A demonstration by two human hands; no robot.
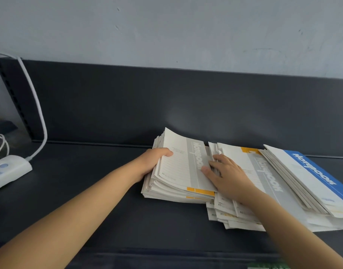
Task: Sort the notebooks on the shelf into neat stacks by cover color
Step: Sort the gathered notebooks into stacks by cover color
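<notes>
- The yellow-trimmed stack point(178, 167) sits on the dark shelf point(89, 181) and serves here as the landmark. Its top notebook shows a grey band and a yellow corner strip, and its far edge curls upward.
- The left hand point(155, 162) grips this stack at its left edge. The thumb is hooked over the top cover; the fingers are hidden under or beside the pile.
- The right hand point(227, 175) lies flat just right of the stack, fingers straight and slightly spread. Its fingertips touch the stack's right edge, where it meets the middle pile point(225, 214).
- That middle pile touches the stack's right side. Its top cover also has yellow trim, but its notebooks are fanned out with corners poking toward the viewer.
- Further right of the stack, a blue-covered stack point(312, 171) leans tilted on the middle pile rather than lying flat on the shelf.
- Progress looks like midway: colours seem partly grouped, with blue apart from yellow. The covers lower in each pile cannot be seen.
- Left to do, by this judgement: merge or square up the two yellow-trimmed piles, straighten the fanned edges, and set the blue stack flat on its own.
- Well left of the stack lie a white power strip point(9, 167) and its cable point(38, 113).
</notes>
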